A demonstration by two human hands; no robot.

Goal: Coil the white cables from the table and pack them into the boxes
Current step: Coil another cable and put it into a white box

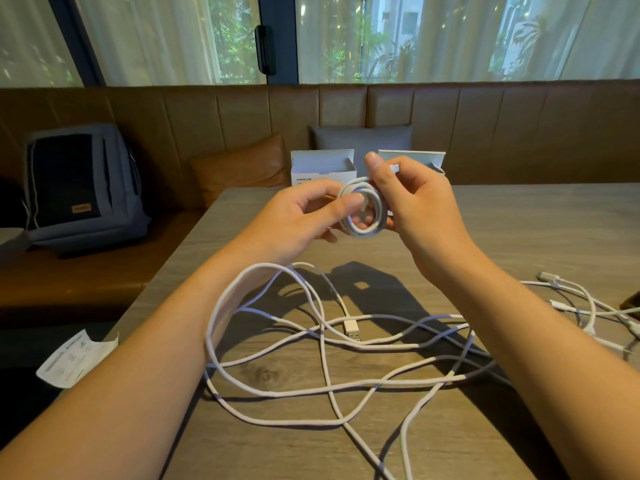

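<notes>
Wooden table [519, 220]: two open boxes [323, 168].

Your two bare arms reach out in front of you. Your left hand [298, 216] and right hand [412, 206] are up close together, fingers curled, pinching a small round coil of white cable [363, 211].

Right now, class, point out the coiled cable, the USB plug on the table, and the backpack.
coiled cable [363, 233], head view, lower loop of the coil
USB plug [352, 329], head view, white housing
backpack [81, 188], head view, dark front panel
</notes>
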